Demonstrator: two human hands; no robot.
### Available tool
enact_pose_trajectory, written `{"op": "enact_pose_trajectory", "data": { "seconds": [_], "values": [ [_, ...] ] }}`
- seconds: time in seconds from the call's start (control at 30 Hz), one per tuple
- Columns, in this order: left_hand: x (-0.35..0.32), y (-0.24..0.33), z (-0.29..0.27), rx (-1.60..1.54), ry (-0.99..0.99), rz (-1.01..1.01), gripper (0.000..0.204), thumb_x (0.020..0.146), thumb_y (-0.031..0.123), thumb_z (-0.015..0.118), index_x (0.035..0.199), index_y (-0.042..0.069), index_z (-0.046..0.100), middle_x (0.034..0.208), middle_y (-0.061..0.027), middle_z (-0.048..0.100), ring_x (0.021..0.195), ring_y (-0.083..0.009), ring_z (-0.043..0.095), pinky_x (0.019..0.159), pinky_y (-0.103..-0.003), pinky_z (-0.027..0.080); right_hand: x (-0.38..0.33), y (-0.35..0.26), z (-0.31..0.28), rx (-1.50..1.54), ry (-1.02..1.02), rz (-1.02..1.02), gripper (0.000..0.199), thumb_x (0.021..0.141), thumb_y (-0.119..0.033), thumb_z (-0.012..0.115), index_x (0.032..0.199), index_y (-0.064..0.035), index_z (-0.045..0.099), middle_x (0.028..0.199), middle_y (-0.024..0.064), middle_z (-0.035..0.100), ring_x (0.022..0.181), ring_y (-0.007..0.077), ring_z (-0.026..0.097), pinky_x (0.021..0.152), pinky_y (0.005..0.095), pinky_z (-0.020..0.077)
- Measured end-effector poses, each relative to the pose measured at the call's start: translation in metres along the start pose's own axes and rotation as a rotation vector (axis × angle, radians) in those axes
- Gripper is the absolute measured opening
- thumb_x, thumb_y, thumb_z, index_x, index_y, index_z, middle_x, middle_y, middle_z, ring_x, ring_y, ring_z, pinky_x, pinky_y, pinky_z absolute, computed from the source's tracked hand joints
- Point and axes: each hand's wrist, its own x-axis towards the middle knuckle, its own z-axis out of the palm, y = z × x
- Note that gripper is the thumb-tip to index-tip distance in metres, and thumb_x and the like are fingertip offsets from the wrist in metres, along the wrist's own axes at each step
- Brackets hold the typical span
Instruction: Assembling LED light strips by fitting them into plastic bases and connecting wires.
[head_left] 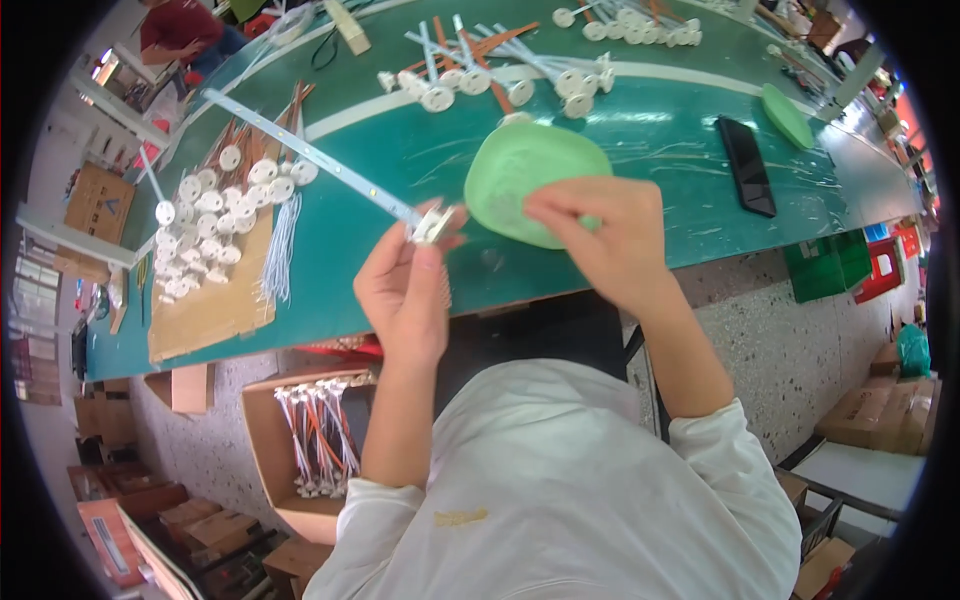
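Observation:
My left hand is closed on the white plastic end piece of an LED strip. The narrow, pale strip points up and to the left, with small yellowish chips along it. My right hand is over a light green dish, its thumb and fingers pinched together. Whatever lies between those fingertips is too small to make out. Behind the dish, a white round piece with an orange-brown strip is partly hidden.
White round-ended pieces lie heaped on cardboard at left, beside a bundle of white wires. More strips lie at the back. A black phone and another green dish are at right. An open carton stands below the table.

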Motion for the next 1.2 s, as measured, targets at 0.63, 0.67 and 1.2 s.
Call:
{"op": "enact_pose_trajectory", "data": {
  "seconds": [0.63,0.67,1.2],
  "values": [
    [-0.03,0.027,0.028,-0.446,-0.106,-0.101,0.061,0.103,0.037,0.047,0.139,-0.011,0.037,0.129,-0.0232,0.05,0.09,-0.0189,0.047,0.074,-0.03,0.041,-0.067,-0.039,0.029,0.52,-0.098,0.309,0.009,0.08,0.009,0.072,0.089,0.0066,0.071,0.082,0.0113,0.071,0.069,0.0104,0.067,0.059,0.0207,0.0529],
    [-0.031,0.026,0.027,-0.424,-0.134,-0.112,0.065,0.104,0.043,0.043,0.14,-0.01,0.033,0.127,-0.0177,0.046,0.091,-0.0188,0.043,0.075,-0.032,0.039,-0.068,-0.039,0.029,0.502,-0.073,0.29,0.01,0.08,0.01,0.07,0.089,0.0067,0.071,0.082,0.0116,0.071,0.07,0.0104,0.067,0.058,0.0208,0.0527],
    [-0.052,0.022,0.04,-0.174,-0.139,-0.064,0.071,0.094,0.027,0.068,0.149,-0.001,0.033,0.144,-0.023,0.049,0.133,-0.04,0.048,0.113,-0.049,0.035,-0.054,-0.036,0.024,-0.008,0.327,-0.433,0.018,0.072,0.008,0.071,0.089,0.0048,0.068,0.083,0.0151,0.07,0.069,0.0285,0.07,0.062,0.0334,0.059]
  ]
}}
